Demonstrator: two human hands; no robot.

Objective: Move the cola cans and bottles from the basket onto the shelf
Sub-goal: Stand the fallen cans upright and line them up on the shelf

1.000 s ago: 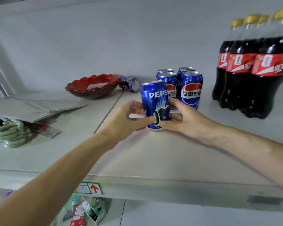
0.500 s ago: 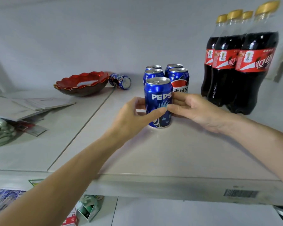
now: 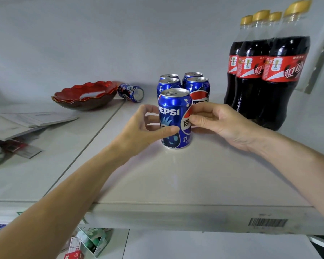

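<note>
Both hands, left hand (image 3: 138,128) and right hand (image 3: 219,122), pinch the front can (image 3: 174,118) standing on the shelf (image 3: 176,184); best square it against the four cans (image 3: 185,85) behind, then let go gently.

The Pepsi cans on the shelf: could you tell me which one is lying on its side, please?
The can beside the red bowl, the tipped can, lies on its side with its top facing the camera; the other five stand upright.
</note>
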